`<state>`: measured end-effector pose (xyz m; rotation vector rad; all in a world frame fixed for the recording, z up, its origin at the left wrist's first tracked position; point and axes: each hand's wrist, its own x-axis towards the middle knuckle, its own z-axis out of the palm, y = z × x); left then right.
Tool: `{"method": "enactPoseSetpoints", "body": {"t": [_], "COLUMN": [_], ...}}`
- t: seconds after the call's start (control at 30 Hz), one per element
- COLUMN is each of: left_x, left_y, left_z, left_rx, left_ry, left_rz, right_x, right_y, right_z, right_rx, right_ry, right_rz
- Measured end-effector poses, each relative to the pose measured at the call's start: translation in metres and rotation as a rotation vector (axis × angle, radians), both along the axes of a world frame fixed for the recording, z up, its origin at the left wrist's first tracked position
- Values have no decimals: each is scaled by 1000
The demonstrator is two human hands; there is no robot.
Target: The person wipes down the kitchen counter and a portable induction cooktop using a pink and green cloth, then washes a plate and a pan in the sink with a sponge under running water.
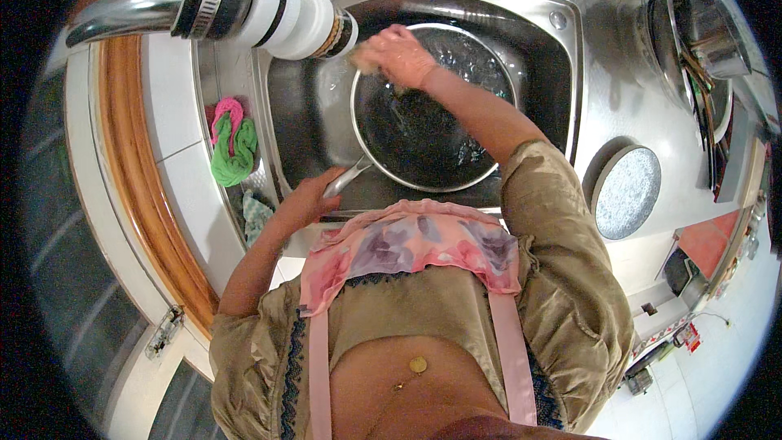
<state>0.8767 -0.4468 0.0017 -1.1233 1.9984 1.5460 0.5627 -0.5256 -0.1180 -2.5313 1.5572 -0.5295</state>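
Observation:
A round dark frying pan [427, 134] with a pale metal rim lies in the stainless steel sink [311, 110]. Wet highlights and a few suds shine on its inside. My left hand [308, 198] grips the pan's metal handle [351, 178] near the sink's front edge. Over the far left part of the pan, my right hand [397, 58] is curled around a blurred yellowish thing, seemingly a sponge [365, 61]. The fingers hide most of it, and it sits close to the rim.
A faucet [263, 15] with a white-and-black nozzle juts over the sink's far left corner. Pink and green cloths [232, 146] and a patterned cloth [256, 215] lie along the left ledge. At right are a speckled round lid or plate [627, 192] and a metal pot [718, 30] among stacked dishes.

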Motion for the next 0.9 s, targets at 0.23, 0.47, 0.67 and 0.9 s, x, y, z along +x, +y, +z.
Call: {"method": "enactPoseSetpoints", "body": {"t": [0.23,0.47,0.67,0.9], "left_x": [-12,-6,-17,-17], "left_y": [-10,-4,-1,-1], "left_z": [16,6,18,19], "left_rx": [22,-54,82,57], "left_ry": [-91,-47,-70,-5], "left_rz": [-13,-14,92,78], "right_x": [-105,-120,-72,5], "right_y": [51,155,239,211], "right_z": [-34,-19,22,57], "right_rx": [202,523,870,1121], "right_ry": [195,74,638,-148], "right_rz": [-273,-709,-448,-170]}}
